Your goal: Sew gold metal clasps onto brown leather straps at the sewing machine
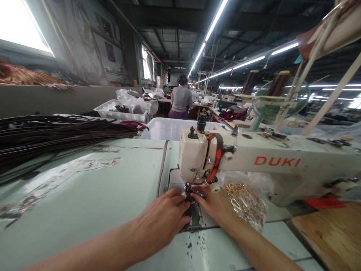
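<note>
A white sewing machine (197, 154) stands before me, its needle and presser foot (188, 190) low over the metal plate. My left hand (160, 216) rests left of the needle, fingers curled on a dark leather strap (189, 214), most of which the hand hides. Close on the needle's right side is my right hand (213, 201), its thumb and index finger pinched beside a small shiny metal part (199, 193). What that pinch holds is hidden. Another thin strap (164, 162) lies on the pale green table (113, 188), running away from me.
Many dark straps (56, 135) are heaped at the left. A clear bag of gold-coloured metal clasps (245, 199) lies under the machine arm. Behind stand a white bin (166, 128) and another tub (121, 109). A person (181, 98) stands farther back. A wooden board (329, 233) is at right.
</note>
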`<action>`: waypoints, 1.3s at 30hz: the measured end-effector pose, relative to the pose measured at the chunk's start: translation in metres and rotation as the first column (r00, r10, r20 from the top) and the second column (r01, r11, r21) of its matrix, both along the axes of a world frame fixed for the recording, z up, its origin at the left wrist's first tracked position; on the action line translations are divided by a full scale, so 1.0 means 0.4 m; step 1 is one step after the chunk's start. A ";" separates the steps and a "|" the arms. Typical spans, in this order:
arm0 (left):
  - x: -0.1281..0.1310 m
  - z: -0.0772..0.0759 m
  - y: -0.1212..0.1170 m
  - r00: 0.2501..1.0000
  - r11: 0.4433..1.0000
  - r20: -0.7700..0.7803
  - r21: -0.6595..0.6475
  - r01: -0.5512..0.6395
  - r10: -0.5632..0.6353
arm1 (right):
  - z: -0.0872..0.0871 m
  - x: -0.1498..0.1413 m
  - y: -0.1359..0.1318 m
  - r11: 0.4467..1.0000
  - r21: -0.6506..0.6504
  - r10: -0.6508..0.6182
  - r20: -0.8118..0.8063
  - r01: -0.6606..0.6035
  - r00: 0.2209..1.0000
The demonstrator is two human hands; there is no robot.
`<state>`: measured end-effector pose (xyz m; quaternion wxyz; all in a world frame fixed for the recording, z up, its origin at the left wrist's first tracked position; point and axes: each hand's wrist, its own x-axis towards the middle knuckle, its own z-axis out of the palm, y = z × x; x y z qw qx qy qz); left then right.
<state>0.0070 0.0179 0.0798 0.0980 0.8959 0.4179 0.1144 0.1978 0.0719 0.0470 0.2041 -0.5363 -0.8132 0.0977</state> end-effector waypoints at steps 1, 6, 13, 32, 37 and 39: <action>0.000 -0.001 -0.001 1.000 1.000 0.002 -0.002 -0.004 0.004 | 0.001 0.000 0.000 1.000 -0.004 -0.001 0.006 0.001 1.000; -0.001 -0.002 -0.008 0.999 0.999 0.026 -0.026 -0.037 0.037 | 0.006 -0.002 0.001 1.000 -0.016 -0.011 0.001 0.011 1.000; -0.022 0.030 0.003 0.996 0.993 0.038 -0.081 0.089 -0.086 | -0.003 0.002 0.001 1.000 0.003 -0.019 -0.032 0.019 0.999; -0.014 0.013 -0.005 0.999 0.997 -0.030 -0.074 0.021 -0.023 | 0.005 -0.009 -0.008 0.999 -0.002 -0.052 -0.104 0.052 0.993; -0.015 0.011 -0.010 1.000 0.996 -0.008 -0.090 0.010 -0.011 | 0.009 -0.018 -0.016 0.996 0.039 -0.084 -0.027 0.085 0.996; -0.014 0.011 -0.012 1.000 0.997 -0.014 -0.083 0.002 -0.003 | 0.012 -0.017 -0.017 0.995 0.048 -0.092 0.018 0.091 0.996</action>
